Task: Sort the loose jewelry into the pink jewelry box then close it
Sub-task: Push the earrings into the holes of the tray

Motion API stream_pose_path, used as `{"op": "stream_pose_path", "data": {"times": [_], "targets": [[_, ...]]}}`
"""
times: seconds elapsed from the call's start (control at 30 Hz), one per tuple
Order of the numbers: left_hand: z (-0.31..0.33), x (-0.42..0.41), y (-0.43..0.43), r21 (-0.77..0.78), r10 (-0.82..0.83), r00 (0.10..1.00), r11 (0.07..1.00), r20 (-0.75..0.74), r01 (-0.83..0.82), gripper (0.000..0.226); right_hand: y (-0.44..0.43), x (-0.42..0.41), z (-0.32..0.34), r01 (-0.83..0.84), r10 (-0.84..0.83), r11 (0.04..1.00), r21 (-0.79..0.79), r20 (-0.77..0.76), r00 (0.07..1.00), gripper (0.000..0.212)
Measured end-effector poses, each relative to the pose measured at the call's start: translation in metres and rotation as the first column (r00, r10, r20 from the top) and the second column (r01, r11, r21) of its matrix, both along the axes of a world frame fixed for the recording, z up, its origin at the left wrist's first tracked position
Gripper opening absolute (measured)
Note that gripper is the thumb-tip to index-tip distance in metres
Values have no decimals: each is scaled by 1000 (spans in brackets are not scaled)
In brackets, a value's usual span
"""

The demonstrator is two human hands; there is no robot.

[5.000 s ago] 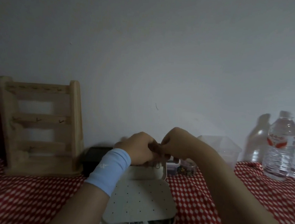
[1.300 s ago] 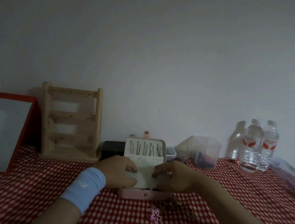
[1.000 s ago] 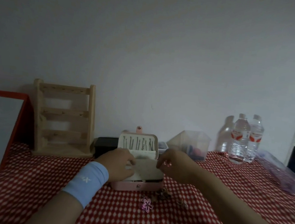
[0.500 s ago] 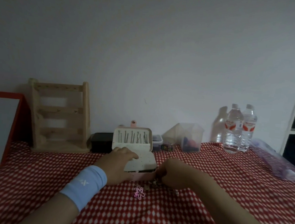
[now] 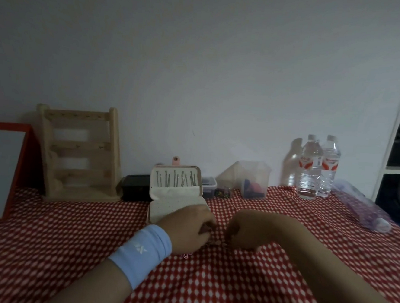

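Left grip (image 5: 187, 227) overlaps front of pink jewelry box (image 5: 174, 198).

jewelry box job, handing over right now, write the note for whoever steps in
Left hand: fingers curled down on the cloth just in front of the box; what it holds, if anything, is hidden.
Right hand: likewise curled, beside the left, with a small gap between them.
Box: open, lid upright with long thin pieces in it, pale perforated panel over the base.
Loose: a pink flower piece peeks out at the left hand's near edge; the hands hide anything else.
Done: some pieces are in the lid.
Left: box the loose pieces, then close it.
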State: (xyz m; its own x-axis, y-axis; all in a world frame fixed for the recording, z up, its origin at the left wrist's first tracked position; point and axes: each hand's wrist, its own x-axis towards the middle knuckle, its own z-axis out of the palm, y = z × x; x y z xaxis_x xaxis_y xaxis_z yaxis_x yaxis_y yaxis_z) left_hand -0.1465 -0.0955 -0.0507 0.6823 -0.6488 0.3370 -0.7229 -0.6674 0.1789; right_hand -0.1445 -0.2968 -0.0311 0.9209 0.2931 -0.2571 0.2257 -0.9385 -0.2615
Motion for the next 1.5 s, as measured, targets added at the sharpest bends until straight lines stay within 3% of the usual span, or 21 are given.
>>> {"op": "stream_pose_path", "data": {"times": [0.07,0.13,0.23,0.37,0.43,0.53,0.63,0.7,0.8,0.9,1.1,1.33,1.5], "targets": [[-8,1,-6,136,10,997,991,-76,1,20,5,-4,-3,18,-16,999,31,-57,998,33],[-14,1,-5,245,61,994,969,-85,-38,30,12,-8,-7,2,-2,1000,26,-11,1000,33],[-11,-2,6,292,106,993,953,-59,-85,30,25,-8,-10,-24,23,1000,19,74,997,28],[-3,-3,39,338,179,976,932,-122,-129,19,50,-5,-8,-100,93,988,120,61,994,24],[-1,-5,56,304,184,969,944,-165,-128,16,60,-3,-4,-148,142,975,162,51,989,24],[-1,-7,74,130,179,963,979,-201,-155,12,62,5,4,-149,122,964,219,134,983,20],[-8,-2,87,-104,286,956,951,-63,-292,12,56,15,6,-41,-50,951,307,284,958,22],[-15,4,92,-131,407,912,903,-45,-409,22,54,19,-1,40,-166,935,353,336,927,27],[-26,14,93,-139,501,831,830,-241,-541,56,54,20,-16,103,-228,928,359,328,917,50],[-29,17,86,-316,310,867,840,-390,-442,59,57,19,-25,140,-271,844,518,186,945,60],[-28,28,82,-343,246,883,853,-400,-393,62,50,20,-30,142,-289,824,549,191,938,45],[-32,40,70,-339,268,895,856,-355,-391,66,38,23,-37,206,-352,870,449,270,896,65],[-39,46,74,-374,311,871,810,-380,-452,57,42,17,-40,218,-334,917,334,345,877,63]]}}
